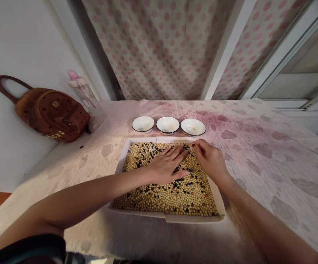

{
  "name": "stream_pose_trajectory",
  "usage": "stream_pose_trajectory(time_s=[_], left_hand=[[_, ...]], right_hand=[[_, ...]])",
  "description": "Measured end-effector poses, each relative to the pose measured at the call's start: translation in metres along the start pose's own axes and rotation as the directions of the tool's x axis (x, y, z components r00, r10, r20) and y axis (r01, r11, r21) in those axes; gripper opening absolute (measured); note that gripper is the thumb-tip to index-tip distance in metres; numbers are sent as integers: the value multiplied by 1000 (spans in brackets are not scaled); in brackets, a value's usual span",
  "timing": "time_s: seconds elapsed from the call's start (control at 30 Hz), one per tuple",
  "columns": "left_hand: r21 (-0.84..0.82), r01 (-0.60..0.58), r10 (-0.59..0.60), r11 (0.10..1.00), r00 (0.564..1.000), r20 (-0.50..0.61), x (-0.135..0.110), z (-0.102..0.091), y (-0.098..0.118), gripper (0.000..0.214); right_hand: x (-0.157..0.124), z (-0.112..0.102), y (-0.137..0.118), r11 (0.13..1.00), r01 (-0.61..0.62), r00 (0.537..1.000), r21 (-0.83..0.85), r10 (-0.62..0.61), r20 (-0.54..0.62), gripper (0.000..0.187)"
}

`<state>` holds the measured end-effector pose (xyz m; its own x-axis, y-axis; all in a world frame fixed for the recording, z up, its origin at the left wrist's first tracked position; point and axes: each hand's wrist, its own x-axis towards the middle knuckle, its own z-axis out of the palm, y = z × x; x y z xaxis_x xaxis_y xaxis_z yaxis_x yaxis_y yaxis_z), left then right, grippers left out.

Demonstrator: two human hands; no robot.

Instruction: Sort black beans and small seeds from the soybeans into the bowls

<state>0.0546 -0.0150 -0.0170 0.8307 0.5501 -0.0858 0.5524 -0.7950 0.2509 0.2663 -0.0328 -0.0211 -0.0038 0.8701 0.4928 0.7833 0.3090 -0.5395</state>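
A shallow white cardboard tray [193, 219] is spread with small round beads [159, 200], mostly tan, with many dark ones and a few green, red and blue. Flat on the beads lies my left hand [168, 165], its fingers spread toward the far right. My right hand [209, 157] is at the tray's far right corner, its fingers curled together in a pinch over the edge of the beads. Whatever is between those fingertips is too small or hidden to make out.
Three white dark-rimmed bowls, the left bowl [143, 124], middle bowl [167, 125] and right bowl [193, 127], stand in a row beyond the tray. A brown backpack [57, 113] and a pink-topped bottle [84, 91] stand at the left by the wall. Patterned cloth [258, 161] covers the table.
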Motion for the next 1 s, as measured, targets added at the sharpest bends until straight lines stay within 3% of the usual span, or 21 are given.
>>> stream_pose_trajectory(time_s=[0.23,0.53,0.7,0.8,0.9,1.0], left_hand=[[-48,54,-54,997,999,6,4,-3,-2,89],[-57,27,-27,998,1000,0,9,-3,-3,88],[-78,29,-26,997,999,38,-1,-6,-3,88],[-73,130,-128,989,991,41,-22,-8,-8,84],[-44,323,-324,945,946,-12,-45,-8,-17,81],[-18,419,-419,908,907,-45,-60,-5,-26,82]], right_hand=[[1,0,0,1000,16,1000,-12,-16,4,22],[0,0,0,1000,13,1000,-9,-13,16,22],[0,0,0,999,28,1000,-30,-28,-3,21],[-1,0,0,999,42,999,-30,-42,-5,21],[-1,1,2,998,59,998,-33,-59,-2,21],[-1,2,4,997,65,998,-44,-65,-2,21]])
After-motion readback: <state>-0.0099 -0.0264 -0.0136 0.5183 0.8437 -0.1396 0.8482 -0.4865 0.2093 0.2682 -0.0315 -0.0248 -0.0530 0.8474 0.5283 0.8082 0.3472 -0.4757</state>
